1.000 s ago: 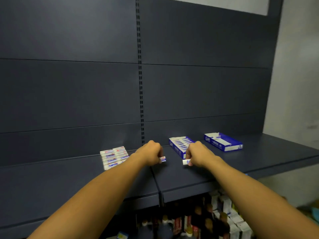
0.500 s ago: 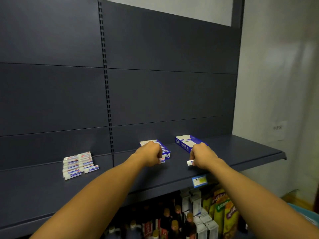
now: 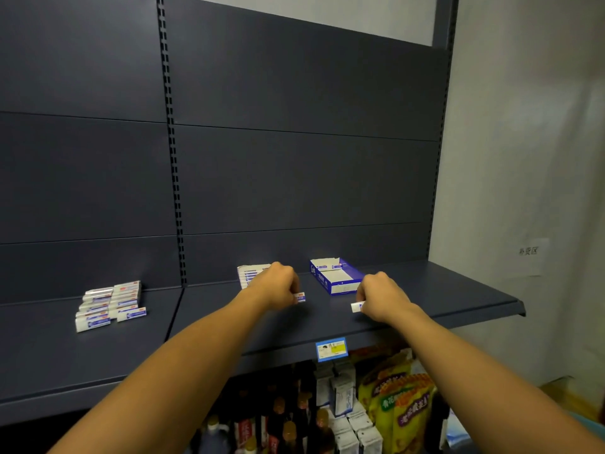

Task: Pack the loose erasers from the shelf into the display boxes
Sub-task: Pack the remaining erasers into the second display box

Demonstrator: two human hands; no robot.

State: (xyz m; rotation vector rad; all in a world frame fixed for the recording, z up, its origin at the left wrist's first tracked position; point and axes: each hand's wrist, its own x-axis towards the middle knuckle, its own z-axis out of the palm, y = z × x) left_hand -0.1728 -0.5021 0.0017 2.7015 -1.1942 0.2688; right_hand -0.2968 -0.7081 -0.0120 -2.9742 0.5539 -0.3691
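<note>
Dark blue metal shelf point(image 3: 425, 290): one small white eraser point(image 3: 300, 297) is pinched by the left hand point(image 3: 278, 286), another small white eraser point(image 3: 357, 306) by the right hand point(image 3: 381, 298); the left-hand blue-and-white cardboard display box point(image 3: 250, 273) at frame centre is half hidden.

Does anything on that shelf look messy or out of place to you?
Only mildly. The pile of loose erasers at the left is uneven, with one eraser lying apart at its front right. The right display box sits at an angle to the shelf edge. Nothing looks spilled or damaged.

Dark grey shelf point(image 3: 425, 290), blue-and-white display box point(image 3: 339, 278), white erasers point(image 3: 109, 304) with blue labels
</note>
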